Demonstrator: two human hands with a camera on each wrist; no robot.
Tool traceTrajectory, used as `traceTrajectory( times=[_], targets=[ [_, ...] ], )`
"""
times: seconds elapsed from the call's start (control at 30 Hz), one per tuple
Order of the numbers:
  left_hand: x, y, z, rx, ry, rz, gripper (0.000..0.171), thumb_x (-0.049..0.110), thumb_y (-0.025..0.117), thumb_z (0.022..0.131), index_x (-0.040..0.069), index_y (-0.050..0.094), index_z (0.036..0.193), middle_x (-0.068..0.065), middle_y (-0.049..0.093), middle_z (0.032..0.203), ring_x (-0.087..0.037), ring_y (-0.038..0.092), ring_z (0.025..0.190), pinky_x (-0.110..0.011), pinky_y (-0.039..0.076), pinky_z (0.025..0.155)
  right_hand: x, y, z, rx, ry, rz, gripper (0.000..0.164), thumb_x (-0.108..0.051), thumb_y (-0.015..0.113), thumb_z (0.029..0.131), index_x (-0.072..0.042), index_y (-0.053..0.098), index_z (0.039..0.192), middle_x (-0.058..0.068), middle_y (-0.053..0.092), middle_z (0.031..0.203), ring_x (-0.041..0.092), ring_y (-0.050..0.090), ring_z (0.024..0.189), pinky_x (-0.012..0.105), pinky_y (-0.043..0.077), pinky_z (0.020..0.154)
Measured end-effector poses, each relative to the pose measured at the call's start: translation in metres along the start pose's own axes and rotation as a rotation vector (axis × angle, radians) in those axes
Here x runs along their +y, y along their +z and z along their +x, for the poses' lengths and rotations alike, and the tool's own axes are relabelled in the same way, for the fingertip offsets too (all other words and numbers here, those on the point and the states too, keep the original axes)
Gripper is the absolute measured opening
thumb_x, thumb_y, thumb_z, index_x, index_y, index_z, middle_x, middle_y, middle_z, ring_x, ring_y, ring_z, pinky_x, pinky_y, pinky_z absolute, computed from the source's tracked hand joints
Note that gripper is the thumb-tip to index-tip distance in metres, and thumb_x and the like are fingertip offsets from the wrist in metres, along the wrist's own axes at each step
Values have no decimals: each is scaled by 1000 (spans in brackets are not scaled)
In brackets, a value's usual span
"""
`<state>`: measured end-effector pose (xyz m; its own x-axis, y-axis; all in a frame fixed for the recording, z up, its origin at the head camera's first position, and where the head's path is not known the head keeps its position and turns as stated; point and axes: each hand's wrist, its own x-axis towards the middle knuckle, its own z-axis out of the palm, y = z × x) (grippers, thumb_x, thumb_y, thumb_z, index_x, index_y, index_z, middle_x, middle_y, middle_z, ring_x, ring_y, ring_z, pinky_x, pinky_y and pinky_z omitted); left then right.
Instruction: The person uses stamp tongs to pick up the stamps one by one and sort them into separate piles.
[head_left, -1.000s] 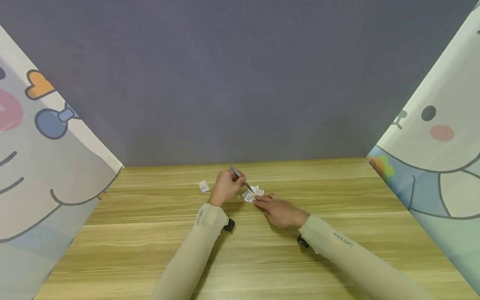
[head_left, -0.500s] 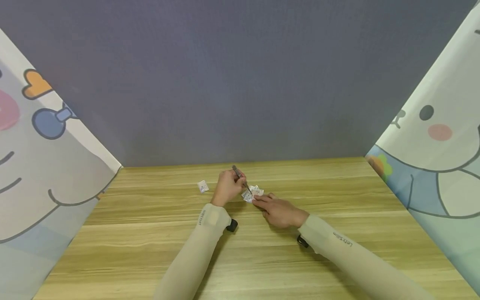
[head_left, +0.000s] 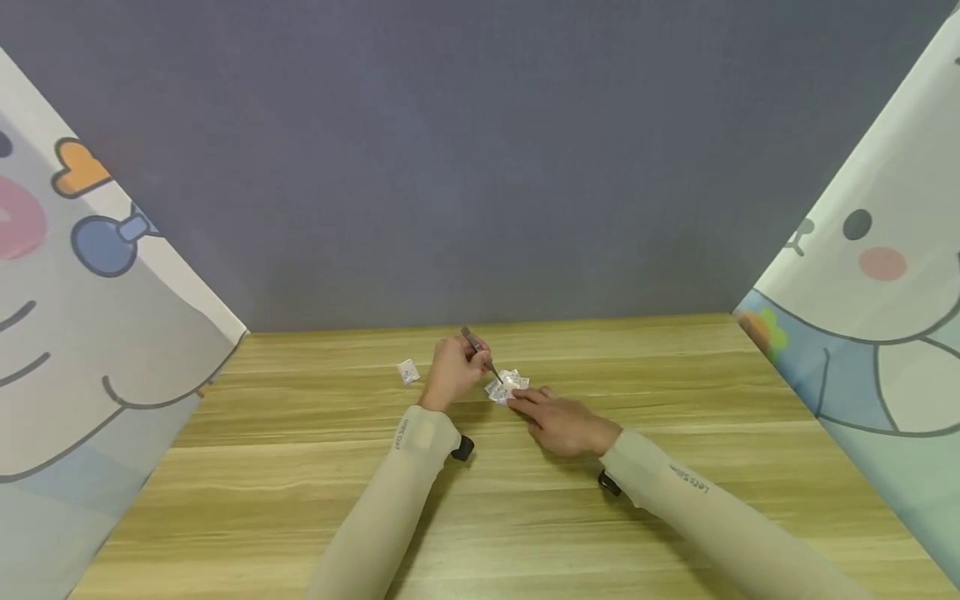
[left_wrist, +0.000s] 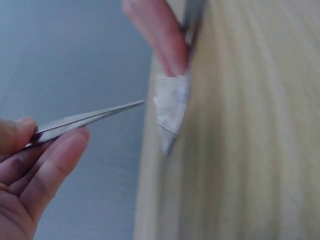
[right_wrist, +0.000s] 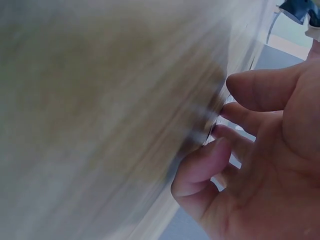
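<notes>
My left hand (head_left: 452, 375) pinches a pair of metal tweezers (left_wrist: 85, 120) between thumb and fingers, slanted down to the right. Their tips hang close over a small pile of white printed paper pieces (head_left: 512, 380); a gap shows between tips and pile in the left wrist view. The pieces overlap in a fan on the wooden table (head_left: 480, 517). My right hand (head_left: 566, 425) lies palm down, its extended fingertips resting on the pile's near right edge. Seen from the right wrist, the right hand's fingers (right_wrist: 255, 90) are loosely bent at the tabletop.
One separate white printed piece (head_left: 407, 372) lies on the table left of the left hand. A grey partition (head_left: 480, 167) rises behind the table. Cartoon-printed panels (head_left: 847, 333) flank it on both sides.
The tweezers' tips have shifted slightly left over the pile and lifted a little. The right hand stays at the pile's edge, and the separate piece has not moved.
</notes>
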<state>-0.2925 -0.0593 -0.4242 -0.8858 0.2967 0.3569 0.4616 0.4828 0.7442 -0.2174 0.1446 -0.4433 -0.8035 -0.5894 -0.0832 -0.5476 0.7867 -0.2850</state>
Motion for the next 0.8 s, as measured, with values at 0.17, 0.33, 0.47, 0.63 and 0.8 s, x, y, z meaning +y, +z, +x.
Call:
traceTrajectory(
  times=[0.17, 0.33, 0.47, 0.63, 0.8],
  targets=[
    [-4, 4, 1, 16, -23, 0, 8, 4, 62, 91, 0, 69, 87, -3, 67, 71, -10, 62, 61, -25, 52, 54, 0, -1, 0, 0, -6, -3, 48, -14, 47, 98, -8, 38, 145, 10, 33, 148, 32, 32, 133, 49, 36, 102],
    [-5, 7, 3, 4, -23, 28, 11, 4, 61, 91, -3, 69, 90, -5, 68, 74, -11, 63, 62, -25, 53, 57, 0, -2, 0, -9, 16, -12, 48, -15, 48, 98, -10, 39, 145, 9, 33, 149, 31, 31, 134, 49, 35, 104],
    [-4, 8, 4, -3, -14, 56, 10, 3, 62, 91, -1, 70, 88, -4, 68, 75, -11, 63, 63, -25, 53, 58, -1, -3, 0, -13, 21, -7, 48, -16, 47, 99, -10, 38, 145, 8, 32, 150, 32, 31, 135, 49, 34, 104],
    [-2, 7, 3, 1, 2, 85, 9, 4, 63, 91, 3, 70, 85, -1, 67, 73, -8, 62, 62, -23, 52, 57, -2, -4, 0, -17, 16, 0, 48, -16, 47, 98, -11, 38, 145, 8, 32, 150, 32, 31, 134, 49, 33, 105],
    [4, 9, 1, -6, 40, 83, 10, 4, 63, 91, 4, 69, 84, 0, 66, 70, -8, 60, 58, -24, 50, 54, 0, -3, 0, -9, 6, -1, 48, -15, 48, 98, -10, 39, 145, 10, 32, 149, 33, 32, 133, 49, 35, 103]
  ],
)
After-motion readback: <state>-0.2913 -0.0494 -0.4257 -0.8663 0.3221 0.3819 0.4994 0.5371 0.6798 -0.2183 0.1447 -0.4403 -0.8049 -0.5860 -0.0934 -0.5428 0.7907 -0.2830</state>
